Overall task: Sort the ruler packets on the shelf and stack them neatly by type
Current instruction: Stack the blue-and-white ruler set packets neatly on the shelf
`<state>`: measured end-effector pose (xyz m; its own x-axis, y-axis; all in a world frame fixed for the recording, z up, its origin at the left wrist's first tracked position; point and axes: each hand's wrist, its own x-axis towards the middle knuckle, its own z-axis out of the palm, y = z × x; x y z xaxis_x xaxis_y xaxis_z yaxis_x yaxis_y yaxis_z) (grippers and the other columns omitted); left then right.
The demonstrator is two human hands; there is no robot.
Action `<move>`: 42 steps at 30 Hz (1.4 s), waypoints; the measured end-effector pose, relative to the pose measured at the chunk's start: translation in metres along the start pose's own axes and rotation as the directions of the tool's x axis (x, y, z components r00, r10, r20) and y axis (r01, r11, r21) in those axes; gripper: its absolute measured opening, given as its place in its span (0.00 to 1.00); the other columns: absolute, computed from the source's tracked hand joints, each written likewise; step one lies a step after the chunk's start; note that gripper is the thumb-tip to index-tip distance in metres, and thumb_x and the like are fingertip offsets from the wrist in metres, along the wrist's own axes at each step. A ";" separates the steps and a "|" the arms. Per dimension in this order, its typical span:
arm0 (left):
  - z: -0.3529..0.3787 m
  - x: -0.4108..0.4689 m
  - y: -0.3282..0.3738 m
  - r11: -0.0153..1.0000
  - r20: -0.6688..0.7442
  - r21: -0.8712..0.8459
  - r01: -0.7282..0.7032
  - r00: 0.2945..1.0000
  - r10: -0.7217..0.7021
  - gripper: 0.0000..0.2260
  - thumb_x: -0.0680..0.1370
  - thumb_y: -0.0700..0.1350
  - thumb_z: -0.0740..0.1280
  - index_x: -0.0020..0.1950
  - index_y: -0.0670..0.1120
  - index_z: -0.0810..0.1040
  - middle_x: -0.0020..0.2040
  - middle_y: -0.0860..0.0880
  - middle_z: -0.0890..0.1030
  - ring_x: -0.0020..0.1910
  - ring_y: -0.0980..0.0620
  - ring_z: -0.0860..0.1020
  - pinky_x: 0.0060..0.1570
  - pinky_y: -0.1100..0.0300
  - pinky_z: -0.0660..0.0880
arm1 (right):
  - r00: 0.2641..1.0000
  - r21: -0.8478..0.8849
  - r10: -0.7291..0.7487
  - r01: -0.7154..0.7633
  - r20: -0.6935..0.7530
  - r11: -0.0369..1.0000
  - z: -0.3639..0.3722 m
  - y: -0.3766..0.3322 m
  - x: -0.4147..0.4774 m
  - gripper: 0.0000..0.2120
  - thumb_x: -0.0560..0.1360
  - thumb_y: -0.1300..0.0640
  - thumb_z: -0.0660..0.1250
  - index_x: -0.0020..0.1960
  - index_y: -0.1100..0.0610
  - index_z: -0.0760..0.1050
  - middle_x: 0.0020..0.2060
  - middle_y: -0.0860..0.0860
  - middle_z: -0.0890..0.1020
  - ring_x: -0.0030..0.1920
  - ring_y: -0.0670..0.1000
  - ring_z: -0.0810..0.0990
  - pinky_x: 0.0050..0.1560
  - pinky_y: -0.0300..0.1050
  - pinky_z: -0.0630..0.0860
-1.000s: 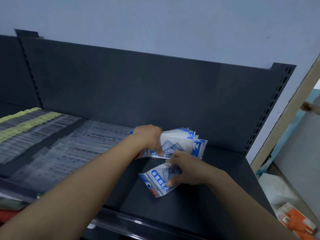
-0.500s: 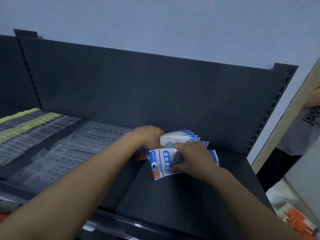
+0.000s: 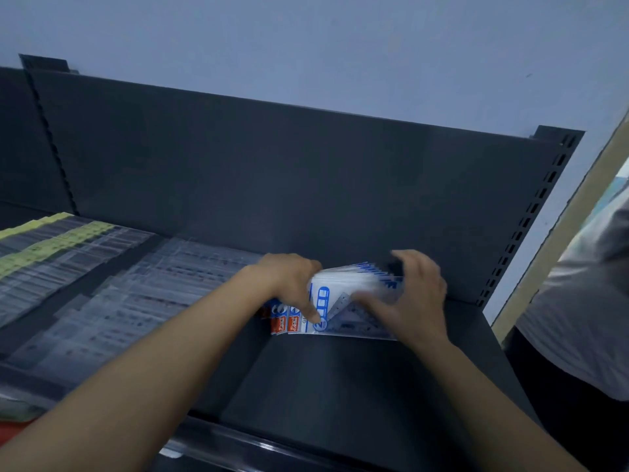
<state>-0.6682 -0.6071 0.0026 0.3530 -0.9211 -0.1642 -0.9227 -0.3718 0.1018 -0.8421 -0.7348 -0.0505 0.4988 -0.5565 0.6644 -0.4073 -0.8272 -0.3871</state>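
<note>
On the right part of the dark grey metal shelf [image 3: 340, 386], close to its upright back panel [image 3: 272, 182], stood a stack of blue-and-white plastic ruler packets [image 3: 343, 298], fanned and leaning on edge. A clear triangular set square showed through the nearest packet. The left hand [image 3: 289, 284] gripped the left end of the stack, fingers curled over its top and one fingertip pressed on the front packet near a round blue mark. The right hand [image 3: 415, 301], blurred, cupped the right end, fingers curved over the far side and the thumb lying across the front packet.

To the left, rows of clear flat ruler packets [image 3: 136, 301] lay overlapping on the shelf. Farther left lay similar packets with yellow headers [image 3: 34, 247]. A pale blue wall [image 3: 306, 46] rose behind. At the right edge stood a person in a grey shirt [image 3: 585, 318].
</note>
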 end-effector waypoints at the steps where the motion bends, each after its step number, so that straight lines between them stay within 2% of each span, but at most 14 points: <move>1: 0.001 0.001 0.002 1.000 0.021 -0.009 0.014 1.000 -0.014 0.33 0.62 0.64 0.76 0.62 0.53 0.70 0.56 0.54 0.79 0.53 0.50 0.77 0.51 0.54 0.76 | 0.985 0.142 0.171 -0.173 0.026 0.975 -0.001 0.006 0.000 0.46 0.62 0.25 0.62 0.69 0.56 0.69 0.66 0.51 0.71 0.68 0.51 0.67 0.67 0.48 0.63; 3: 0.003 0.003 0.009 0.999 0.032 -0.003 0.039 0.999 -0.039 0.39 0.61 0.66 0.75 0.66 0.53 0.67 0.58 0.54 0.78 0.56 0.49 0.77 0.52 0.53 0.76 | 0.842 0.453 0.439 -0.539 0.314 0.710 0.002 0.012 0.001 0.47 0.67 0.24 0.60 0.74 0.55 0.63 0.71 0.50 0.68 0.70 0.50 0.68 0.68 0.45 0.63; 5: 0.006 0.006 0.014 0.999 0.003 0.026 0.036 0.999 -0.036 0.40 0.62 0.64 0.76 0.69 0.52 0.66 0.60 0.52 0.77 0.57 0.48 0.76 0.51 0.53 0.76 | 0.640 0.580 0.392 -0.767 0.661 0.274 0.009 0.011 0.001 0.48 0.64 0.24 0.64 0.73 0.54 0.66 0.68 0.52 0.74 0.65 0.53 0.76 0.68 0.50 0.69; 7: 0.005 0.008 0.014 1.000 -0.011 0.000 0.014 1.000 -0.014 0.39 0.64 0.57 0.77 0.70 0.52 0.65 0.61 0.51 0.77 0.57 0.47 0.76 0.53 0.51 0.76 | 0.628 0.628 0.321 -0.769 0.708 0.118 0.011 0.007 0.003 0.43 0.66 0.30 0.69 0.71 0.56 0.68 0.64 0.53 0.77 0.60 0.53 0.79 0.66 0.53 0.72; 9: 0.002 0.009 0.009 0.998 -0.025 -0.059 0.011 1.000 -0.013 0.38 0.65 0.49 0.77 0.71 0.53 0.64 0.61 0.49 0.77 0.57 0.47 0.76 0.54 0.50 0.77 | 0.720 0.673 0.326 -0.692 0.613 0.261 0.009 0.006 0.004 0.33 0.74 0.43 0.68 0.75 0.53 0.63 0.69 0.48 0.71 0.64 0.46 0.74 0.67 0.47 0.69; 12: 0.003 0.011 -0.003 0.993 -0.071 -0.118 0.024 0.997 -0.033 0.35 0.65 0.45 0.76 0.70 0.52 0.67 0.60 0.49 0.78 0.56 0.47 0.76 0.54 0.50 0.77 | 0.771 0.588 0.227 -0.610 0.595 0.531 0.006 0.016 -0.001 0.39 0.73 0.54 0.72 0.78 0.49 0.56 0.74 0.45 0.63 0.70 0.43 0.65 0.69 0.42 0.63; 16: 0.008 0.017 -0.015 0.979 -0.104 -0.195 0.061 0.991 -0.082 0.25 0.65 0.46 0.75 0.61 0.50 0.76 0.55 0.50 0.80 0.53 0.48 0.77 0.52 0.52 0.78 | 0.676 0.537 0.063 -0.635 0.734 0.555 -0.001 0.020 0.000 0.57 0.57 0.46 0.82 0.78 0.45 0.53 0.70 0.43 0.67 0.60 0.39 0.74 0.58 0.35 0.72; 18: 0.007 0.020 -0.017 0.975 -0.097 -0.210 0.069 0.991 -0.091 0.23 0.65 0.45 0.74 0.60 0.50 0.76 0.55 0.50 0.80 0.52 0.48 0.78 0.51 0.53 0.78 | 0.632 0.495 -0.005 -0.601 0.775 0.627 -0.005 0.021 0.005 0.61 0.56 0.51 0.82 0.78 0.44 0.47 0.66 0.37 0.66 0.58 0.35 0.73 0.53 0.28 0.72; 20: 0.006 0.021 -0.017 0.977 -0.055 -0.208 0.053 0.996 -0.065 0.24 0.66 0.45 0.74 0.61 0.50 0.75 0.55 0.50 0.80 0.52 0.48 0.77 0.51 0.54 0.78 | 0.647 0.413 0.032 -0.523 0.762 0.745 -0.002 0.023 0.009 0.60 0.62 0.59 0.82 0.79 0.46 0.43 0.70 0.37 0.62 0.62 0.37 0.69 0.54 0.24 0.67; 22: 0.004 0.022 -0.016 0.976 0.000 -0.218 0.013 1.000 -0.014 0.26 0.66 0.47 0.77 0.62 0.50 0.75 0.56 0.51 0.80 0.53 0.50 0.77 0.54 0.55 0.77 | 0.705 0.374 0.074 -0.458 0.705 0.806 0.004 0.025 0.015 0.58 0.64 0.63 0.80 0.79 0.49 0.44 0.75 0.46 0.60 0.67 0.39 0.63 0.61 0.31 0.63; 28: 0.005 0.028 -0.016 0.977 -0.038 -0.200 -0.068 0.997 0.062 0.30 0.61 0.52 0.80 0.62 0.53 0.75 0.53 0.55 0.80 0.53 0.52 0.77 0.55 0.52 0.76 | 0.719 0.339 0.045 -0.381 0.693 0.860 0.021 0.028 0.032 0.56 0.61 0.61 0.81 0.78 0.48 0.51 0.72 0.47 0.65 0.68 0.46 0.68 0.69 0.43 0.66; 35: 0.002 0.028 -0.010 0.970 -0.085 -0.196 -0.146 0.988 0.131 0.28 0.62 0.46 0.77 0.60 0.53 0.75 0.49 0.55 0.80 0.48 0.51 0.78 0.49 0.52 0.78 | 0.757 0.350 0.074 -0.384 0.649 0.855 0.010 0.028 0.034 0.47 0.60 0.62 0.82 0.73 0.51 0.63 0.55 0.45 0.73 0.50 0.41 0.76 0.44 0.27 0.72; 38: 0.003 0.027 0.003 0.940 -0.111 -0.260 -0.222 0.974 0.199 0.28 0.62 0.46 0.78 0.60 0.54 0.75 0.48 0.56 0.81 0.47 0.54 0.78 0.48 0.56 0.77 | 0.761 0.343 0.069 -0.369 0.645 0.864 -0.013 0.036 0.030 0.49 0.60 0.62 0.82 0.74 0.47 0.61 0.58 0.46 0.73 0.52 0.42 0.77 0.51 0.31 0.73; 42: 0.005 0.028 0.018 0.929 -0.037 -0.246 -0.276 0.960 0.276 0.31 0.62 0.47 0.79 0.63 0.56 0.73 0.50 0.58 0.80 0.49 0.55 0.78 0.49 0.58 0.76 | 0.675 0.324 0.082 -0.453 0.733 0.831 -0.031 0.052 0.015 0.57 0.60 0.62 0.82 0.78 0.48 0.50 0.62 0.43 0.72 0.56 0.41 0.77 0.53 0.33 0.75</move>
<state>-0.6755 -0.6391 -0.0049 0.0900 -0.9915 -0.0936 -0.9169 -0.1192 0.3810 -0.8795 -0.7838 -0.0402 0.8642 -0.5005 -0.0515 -0.3161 -0.4605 -0.8295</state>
